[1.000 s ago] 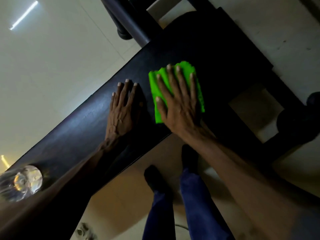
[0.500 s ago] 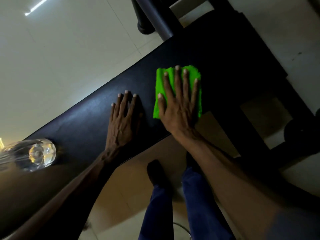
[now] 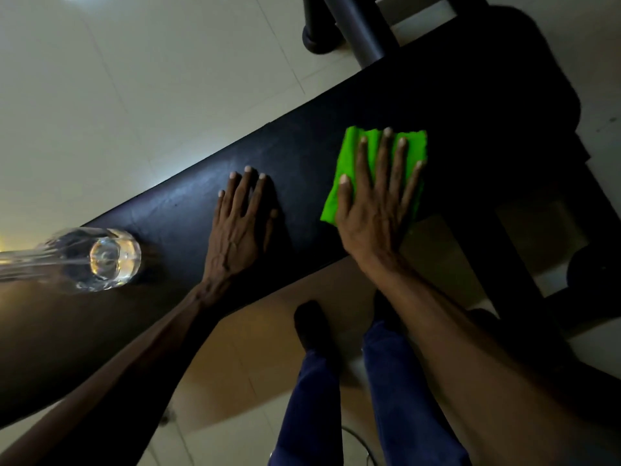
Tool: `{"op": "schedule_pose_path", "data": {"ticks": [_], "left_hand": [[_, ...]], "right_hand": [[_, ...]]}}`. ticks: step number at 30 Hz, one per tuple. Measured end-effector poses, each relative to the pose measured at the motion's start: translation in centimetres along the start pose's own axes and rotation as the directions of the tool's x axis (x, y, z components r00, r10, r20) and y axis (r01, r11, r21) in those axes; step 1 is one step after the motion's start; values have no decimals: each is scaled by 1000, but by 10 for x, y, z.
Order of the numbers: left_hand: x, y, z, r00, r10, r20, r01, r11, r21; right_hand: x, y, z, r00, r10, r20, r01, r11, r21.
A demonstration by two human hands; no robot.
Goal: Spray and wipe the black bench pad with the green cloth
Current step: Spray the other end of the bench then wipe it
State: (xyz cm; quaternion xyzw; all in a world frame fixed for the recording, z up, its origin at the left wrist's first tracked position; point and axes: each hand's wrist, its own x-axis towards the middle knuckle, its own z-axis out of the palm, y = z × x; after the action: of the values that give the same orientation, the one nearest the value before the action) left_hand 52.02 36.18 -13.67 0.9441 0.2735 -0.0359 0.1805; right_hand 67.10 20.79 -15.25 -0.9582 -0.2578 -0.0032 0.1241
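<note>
Wiping step: cloth pressed flat on the pad, bottle set aside.

The pad [image 3: 188, 210] runs as a dark band from 8 o'clock to 2 o'clock across the pale floor [image 3: 100, 79], with a frame tube [image 3: 356, 25] at 12 o'clock. The right hand [image 3: 376, 203], fingers straight and spread, presses the cloth [image 3: 349, 153] onto the pad just right of centre, near the pad's near edge. The left hand [image 3: 240, 216] rests flat and empty on the pad at 9 o'clock of the cloth, apparently as a brace. A clear bottle [image 3: 100, 258] stands on the pad at 9 o'clock, well apart from both hands. Spraying appears done; whether the surface is wet cannot be told. The next move calls for steady palm pressure while sliding the cloth along the unwiped length.
</note>
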Motion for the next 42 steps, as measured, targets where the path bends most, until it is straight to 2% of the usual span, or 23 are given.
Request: {"op": "schedule_pose_path", "data": {"ticks": [2,4,7,9,12,14,16,18,20,23,26,29,32,34,36,38,40,42], "left_hand": [[-6,-3,-2,1000,-8,2,8,1000,-23],[-14,-9,-4,999,-23,28,24,999,-26],[-21,-19,-5,998,-25,51,26,1000,-10],[-22,-22,-5,998,-5,70,4,1000,4],[-22,-22,-4,996,14,85,-14,1000,3],[-22,-21,-1,997,22,68,-23,1000,7],[-22,-19,1,999,10,39,-10,1000,-13],[-21,-17,2,1000,-17,15,18,999,-47],[-21,-13,3,999,-40,11,41,997,-65],[-21,-4,6,997,-79,4,79,994,-77],[-23,20,6,998,-62,-11,61,995,-76],[-24,51,6,998,-56,-26,53,994,-95],[-20,72,2,982,-166,-90,148,972,-180],[-14,84,-3,947,-313,-75,282,919,-276],[-10,91,-9,897,-442,-7,402,823,-402],[-12,91,-14,828,-546,124,508,638,-578],[-26,89,-25,807,-542,232,512,448,-733],[-49,86,-38,824,-508,250,443,303,-844]], "right_hand": [[-26,-26,5,988,-140,61,138,990,34],[-51,-28,2,946,-298,129,293,955,53],[-60,4,-3,848,-489,206,481,872,88],[-44,35,-7,816,-532,226,537,842,45],[-9,52,-10,892,-417,176,428,903,-29],[2,26,-7,960,-248,131,256,966,-46],[-9,-6,-2,978,-171,121,176,984,-25],[-32,-22,2,948,-273,163,275,961,8],[-47,-15,-1,890,-399,221,397,916,59],[-45,4,-11,829,-486,278,453,874,176],[-35,21,-25,804,-497,326,414,862,293],[-23,40,-40,820,-472,323,356,863,358],[-15,51,-53,860,-419,292,272,860,431],[-13,51,-64,879,-386,280,226,854,468],[-13,48,-79,891,-342,299,161,853,497],[-14,41,-95,890,-298,344,85,851,519],[-15,33,-106,884,-275,378,38,849,528],[-17,19,-112,871,-259,417,-18,832,555]]}}
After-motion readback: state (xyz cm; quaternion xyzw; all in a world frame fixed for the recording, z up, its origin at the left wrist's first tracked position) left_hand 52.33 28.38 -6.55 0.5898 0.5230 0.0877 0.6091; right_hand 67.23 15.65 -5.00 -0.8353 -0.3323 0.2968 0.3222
